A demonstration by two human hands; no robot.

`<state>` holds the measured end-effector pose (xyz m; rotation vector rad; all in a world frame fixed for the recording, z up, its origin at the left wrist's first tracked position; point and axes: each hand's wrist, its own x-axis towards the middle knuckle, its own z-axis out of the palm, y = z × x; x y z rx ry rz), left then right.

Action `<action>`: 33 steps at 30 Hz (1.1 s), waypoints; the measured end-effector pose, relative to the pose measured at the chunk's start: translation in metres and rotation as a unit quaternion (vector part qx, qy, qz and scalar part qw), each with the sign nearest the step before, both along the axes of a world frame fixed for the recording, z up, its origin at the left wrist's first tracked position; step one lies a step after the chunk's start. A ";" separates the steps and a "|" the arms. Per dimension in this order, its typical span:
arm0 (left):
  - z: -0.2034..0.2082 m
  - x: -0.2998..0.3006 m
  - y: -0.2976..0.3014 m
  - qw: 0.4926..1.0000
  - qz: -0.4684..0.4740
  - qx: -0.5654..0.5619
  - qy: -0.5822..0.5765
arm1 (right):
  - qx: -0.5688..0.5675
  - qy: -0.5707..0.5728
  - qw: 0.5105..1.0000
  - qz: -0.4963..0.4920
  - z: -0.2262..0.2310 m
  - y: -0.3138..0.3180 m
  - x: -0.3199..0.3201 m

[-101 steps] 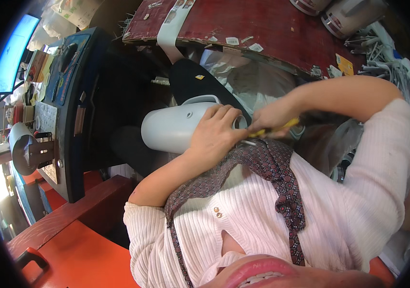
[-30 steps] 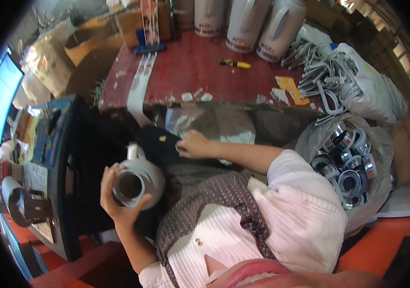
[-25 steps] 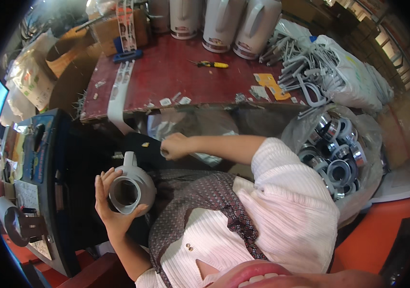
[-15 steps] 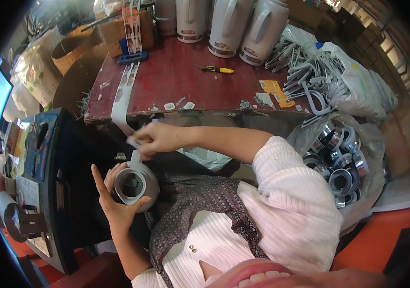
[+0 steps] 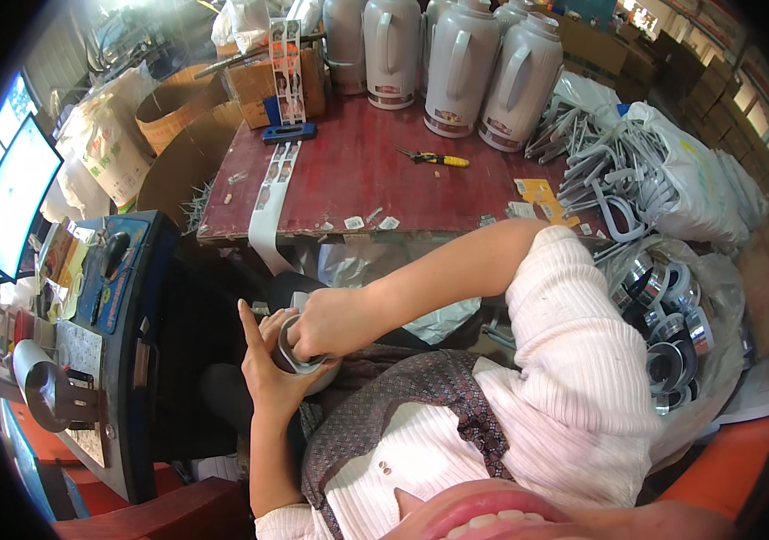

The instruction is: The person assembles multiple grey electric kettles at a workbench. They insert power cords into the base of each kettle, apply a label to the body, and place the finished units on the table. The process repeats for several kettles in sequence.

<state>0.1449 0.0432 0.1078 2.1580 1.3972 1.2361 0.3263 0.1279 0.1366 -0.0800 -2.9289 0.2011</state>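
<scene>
In my lap is a grey thermos flask body [image 5: 284, 344], its round mouth turned up toward me. My left hand [image 5: 269, 371] is closed around its rim and side, with the index finger stretched out. Over the mouth is my right hand [image 5: 332, 322], its fingers bent and reaching down into the opening. Whatever those fingers hold is hidden inside. Part of the flask's grey handle [image 5: 299, 300] shows on the far side, beside my right hand.
A dark red table [image 5: 348, 184] carries several grey thermos flasks [image 5: 464, 67], yellow-handled pliers [image 5: 434, 158], a label strip [image 5: 272, 193] and a bag of grey handles [image 5: 673, 175]. To the right, a plastic bag holds shiny metal rings [image 5: 668, 346]. A monitor [image 5: 17, 198] stands left.
My right hand has come down from beside the handle into the flask's mouth. My left hand stays on the flask. The whole view has shifted, so the table appears lower and further right.
</scene>
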 end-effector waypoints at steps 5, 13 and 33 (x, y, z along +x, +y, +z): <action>-0.002 0.001 -0.004 1.000 -0.008 -0.012 -0.005 | 0.090 -0.003 0.994 0.068 0.007 0.004 0.005; -0.015 0.009 -0.010 0.998 -0.015 0.057 0.019 | 0.074 -0.040 0.994 0.069 0.006 -0.008 0.012; 0.072 -0.005 -0.045 0.983 -0.090 0.151 -0.043 | 0.159 0.296 0.935 0.114 0.066 -0.045 0.046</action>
